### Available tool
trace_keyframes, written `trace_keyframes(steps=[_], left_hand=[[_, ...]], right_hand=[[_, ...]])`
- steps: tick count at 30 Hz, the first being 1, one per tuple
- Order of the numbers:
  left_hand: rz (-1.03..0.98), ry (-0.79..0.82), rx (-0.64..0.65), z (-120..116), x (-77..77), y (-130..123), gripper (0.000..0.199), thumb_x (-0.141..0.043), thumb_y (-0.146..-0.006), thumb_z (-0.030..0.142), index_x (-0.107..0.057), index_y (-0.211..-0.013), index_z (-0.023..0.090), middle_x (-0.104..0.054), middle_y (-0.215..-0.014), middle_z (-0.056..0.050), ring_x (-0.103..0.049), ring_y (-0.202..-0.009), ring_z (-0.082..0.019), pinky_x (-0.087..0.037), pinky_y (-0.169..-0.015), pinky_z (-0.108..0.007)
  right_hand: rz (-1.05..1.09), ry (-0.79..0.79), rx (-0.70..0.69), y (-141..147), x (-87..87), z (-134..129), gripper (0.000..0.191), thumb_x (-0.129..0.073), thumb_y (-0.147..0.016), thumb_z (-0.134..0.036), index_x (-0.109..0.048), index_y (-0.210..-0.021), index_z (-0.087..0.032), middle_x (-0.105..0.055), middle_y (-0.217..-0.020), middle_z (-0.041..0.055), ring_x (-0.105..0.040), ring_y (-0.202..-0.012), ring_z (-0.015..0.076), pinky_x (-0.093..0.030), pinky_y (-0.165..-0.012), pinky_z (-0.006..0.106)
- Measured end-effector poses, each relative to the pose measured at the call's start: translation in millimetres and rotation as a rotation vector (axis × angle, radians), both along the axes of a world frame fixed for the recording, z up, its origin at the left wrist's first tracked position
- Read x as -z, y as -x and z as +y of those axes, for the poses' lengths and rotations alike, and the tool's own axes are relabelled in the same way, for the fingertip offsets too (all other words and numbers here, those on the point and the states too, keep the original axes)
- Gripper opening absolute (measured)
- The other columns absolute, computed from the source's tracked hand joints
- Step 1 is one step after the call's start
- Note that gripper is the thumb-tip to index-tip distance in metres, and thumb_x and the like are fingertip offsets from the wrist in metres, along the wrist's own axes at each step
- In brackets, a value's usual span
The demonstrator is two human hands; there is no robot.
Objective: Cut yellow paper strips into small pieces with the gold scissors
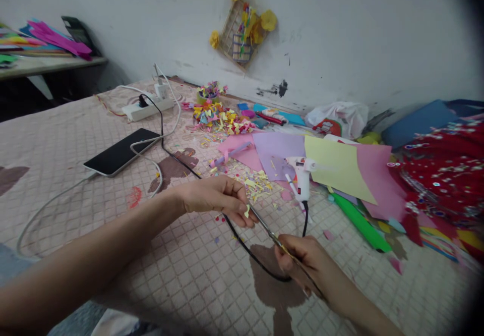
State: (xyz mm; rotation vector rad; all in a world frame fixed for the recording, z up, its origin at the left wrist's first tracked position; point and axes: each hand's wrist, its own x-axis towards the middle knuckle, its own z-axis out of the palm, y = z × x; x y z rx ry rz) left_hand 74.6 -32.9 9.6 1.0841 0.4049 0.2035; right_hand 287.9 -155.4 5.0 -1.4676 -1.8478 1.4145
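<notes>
Near the centre, my left hand (223,200) pinches a small pale yellow paper piece (247,211) between thumb and fingers. The fingers of my right hand (302,263) are wrapped round the handles of scissors (269,232). Their metal blades point up and left, with the tips close beside the paper piece and my left fingertips. Yellow paper scraps (259,184) lie on the quilted cover (189,275) just beyond my left hand. A white glue gun (303,179) rests behind my right hand.
Coloured sheets (336,162) lie at the back right, beside red beaded fabric (442,174) and a green roll (359,222). A tablet (123,152) and power strip (147,109) are at the left. A black cable (245,247) runs under my hands. Paper cutouts (223,119) are heaped near the wall.
</notes>
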Motion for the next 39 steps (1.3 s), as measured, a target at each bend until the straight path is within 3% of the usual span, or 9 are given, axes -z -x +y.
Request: trace_keyframes(steps=[3,7,18,28,39], left_hand=[[-0.004,0.01,-0.002,-0.9,-0.5,-1.1,0.011,-0.066,-0.071,0.016,-0.056,-0.071,0.01,-0.07,-0.083,-0.008,-0.067,-0.08,-0.016,-0.053,-0.069,-0.022],[-0.009,-0.01,-0.031,-2.6,-1.4,-2.6,0.01,-0.065,-0.073,0.017,-0.057,-0.073,0.01,-0.069,-0.089,-0.009,-0.067,-0.079,-0.014,-0.053,-0.072,-0.023],[0.01,-0.025,-0.006,-2.6,-2.3,-1.7,0.015,-0.066,-0.071,0.02,-0.055,-0.072,0.011,-0.07,-0.079,-0.007,-0.067,-0.073,-0.014,-0.053,-0.065,-0.023],[-0.003,-0.023,0.083,-1.6,-0.5,0.0,0.014,-0.065,-0.073,0.022,-0.055,-0.073,0.011,-0.07,-0.084,-0.008,-0.067,-0.079,-0.016,-0.053,-0.073,-0.028],[0.027,0.002,0.104,-2.4,-1.3,-0.7,0.011,-0.064,-0.074,0.02,-0.055,-0.074,0.012,-0.07,-0.082,-0.007,-0.067,-0.078,-0.015,-0.053,-0.074,-0.028]], right_hand=[[0.118,0.077,-0.015,-1.6,3.9,-1.1,0.055,-0.031,-0.075,-0.071,-0.039,-0.063,-0.018,-0.032,-0.05,-0.0066,-0.028,-0.04,0.0061,-0.022,-0.038,0.019],[0.172,0.066,-0.021,-2.0,5.7,-1.5,0.053,-0.03,-0.08,-0.066,-0.044,-0.069,-0.017,-0.036,-0.051,-0.0052,-0.032,-0.042,0.0064,-0.025,-0.039,0.019],[0.105,0.087,-0.055,-8.1,-4.2,1.1,0.056,-0.034,-0.074,-0.072,-0.04,-0.062,-0.018,-0.033,-0.052,-0.0057,-0.03,-0.042,0.0059,-0.023,-0.037,0.019],[0.076,0.146,-0.061,-12.1,-7.0,2.4,0.058,-0.034,-0.07,-0.075,-0.04,-0.059,-0.018,-0.033,-0.047,-0.0065,-0.03,-0.039,0.006,-0.024,-0.036,0.018],[-0.039,0.054,-0.106,-16.3,-4.6,3.6,0.057,-0.033,-0.072,-0.074,-0.036,-0.057,-0.018,-0.03,-0.05,-0.0057,-0.029,-0.041,0.0061,-0.019,-0.036,0.018]])
